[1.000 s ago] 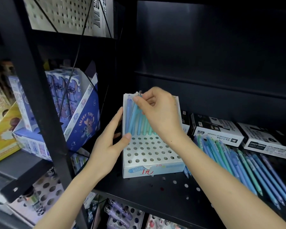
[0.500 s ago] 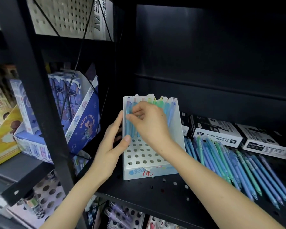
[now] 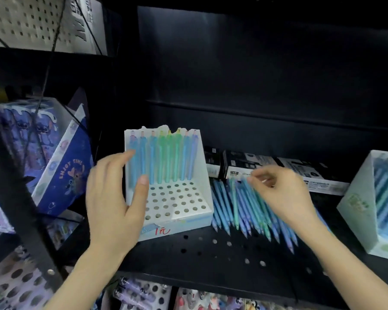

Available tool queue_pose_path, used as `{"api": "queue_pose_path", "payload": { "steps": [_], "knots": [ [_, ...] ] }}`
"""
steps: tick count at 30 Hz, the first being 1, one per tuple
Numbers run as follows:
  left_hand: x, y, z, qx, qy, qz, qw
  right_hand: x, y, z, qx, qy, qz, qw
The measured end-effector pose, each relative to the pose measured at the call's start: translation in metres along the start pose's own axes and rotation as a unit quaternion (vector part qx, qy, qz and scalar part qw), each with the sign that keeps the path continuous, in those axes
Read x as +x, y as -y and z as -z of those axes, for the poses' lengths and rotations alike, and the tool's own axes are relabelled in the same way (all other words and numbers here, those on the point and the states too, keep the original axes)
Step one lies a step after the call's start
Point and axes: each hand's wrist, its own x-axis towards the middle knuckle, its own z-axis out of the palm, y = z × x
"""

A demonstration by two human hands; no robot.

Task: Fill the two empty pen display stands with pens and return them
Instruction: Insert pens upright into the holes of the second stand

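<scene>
The left hand (image 3: 114, 198) is held up beside the white pen stand (image 3: 189, 223). Its fingers are straight and lie along the stand's left wall. Its thumb reaches across the front, over the holes. The hand is flat and loose, not wrapped round anything.

The right hand (image 3: 282, 193) hangs over the loose pens (image 3: 229, 209), palm down, fingers bent, with the tips close to the pens. It is too blurry to tell if it pinches one.

The white stand sits on the black shelf (image 3: 211, 253), near the left end. A row of eight pens (image 3: 164, 159) stands at its back: three blue, three green, two bluish. Rows of round holes show in front of them.

The loose pens lie in a heap just to the right of the stand, too many and too blurry to count. A second stand (image 3: 356, 211), pale green, is at the right edge with blue pens in it. Three black and white boxes (image 3: 246, 164) lie behind the heap. One blue picture box (image 3: 63, 175) leans on the left.
</scene>
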Motion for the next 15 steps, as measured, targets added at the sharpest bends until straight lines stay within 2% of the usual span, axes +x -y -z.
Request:
{"api": "queue_pose_path", "payload": {
  "steps": [3, 5, 7, 11, 15],
  "knots": [
    [0.000, -0.037, -0.014, -0.056, 0.035, -0.045, 0.997, -0.013, -0.051, 0.016, -0.075, 0.027, -0.073, 0.994],
    [-0.003, -0.061, -0.030, -0.113, 0.108, -0.045, 0.987, -0.020, -0.073, 0.022, -0.095, 0.039, -0.094, 0.990],
    [-0.006, -0.080, -0.049, -0.121, 0.186, -0.026, 0.975, -0.025, -0.087, 0.028, -0.115, 0.037, -0.101, 0.988],
    [-0.006, -0.101, -0.091, -0.037, 0.304, 0.009, 0.952, -0.024, -0.108, 0.036, -0.190, 0.018, -0.095, 0.977],
    [-0.003, -0.108, -0.126, 0.101, 0.404, 0.059, 0.907, -0.021, -0.116, 0.033, -0.178, 0.071, -0.125, 0.973]
  ]
}}
